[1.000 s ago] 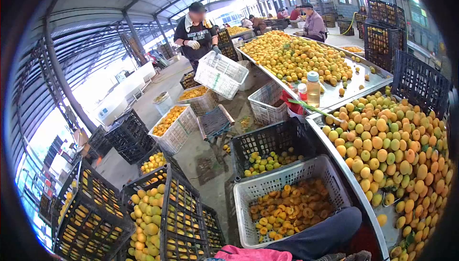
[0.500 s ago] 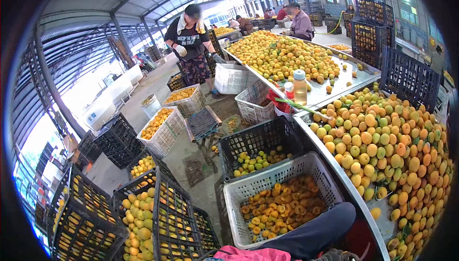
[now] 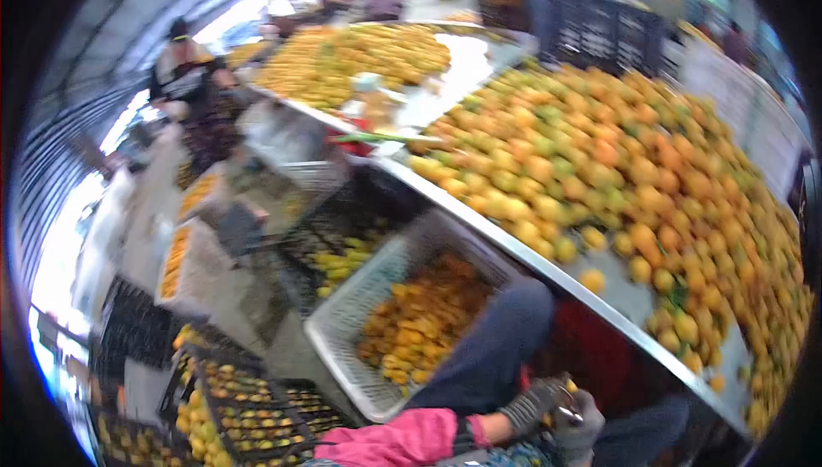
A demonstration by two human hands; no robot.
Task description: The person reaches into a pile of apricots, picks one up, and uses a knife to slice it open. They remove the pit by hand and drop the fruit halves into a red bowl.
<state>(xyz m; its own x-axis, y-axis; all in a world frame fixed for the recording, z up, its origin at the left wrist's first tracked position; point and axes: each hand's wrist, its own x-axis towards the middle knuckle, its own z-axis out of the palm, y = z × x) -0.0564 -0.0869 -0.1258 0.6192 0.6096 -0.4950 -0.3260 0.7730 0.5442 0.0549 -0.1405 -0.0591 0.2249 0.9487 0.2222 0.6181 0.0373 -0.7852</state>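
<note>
My left hand (image 3: 533,409), in a dark striped glove below a pink sleeve, is closed over my lap. Beside it, my right hand (image 3: 582,426), in a grey glove, has its fingers curled too. A small shiny metal piece (image 3: 567,416) shows between them, with a yellowish spot above; blur hides what each hand grips. Left of my knee stands a white crate (image 3: 338,373) of halved apricots (image 3: 419,330). Whole apricots (image 3: 591,159) are heaped on the metal table (image 3: 599,296) in front of me.
A black crate (image 3: 295,253) with greenish fruit sits behind the white one. Black crates (image 3: 257,407) of apricots stand lower left. A bottle (image 3: 374,103) and green stalks (image 3: 381,136) lie at the table junction. Another person (image 3: 184,82) stands far left.
The view has swung right and down, so the crates and table shift left in the picture. Both my gloved hands now show at the bottom; before, only a bit of glove and sleeve did.
</note>
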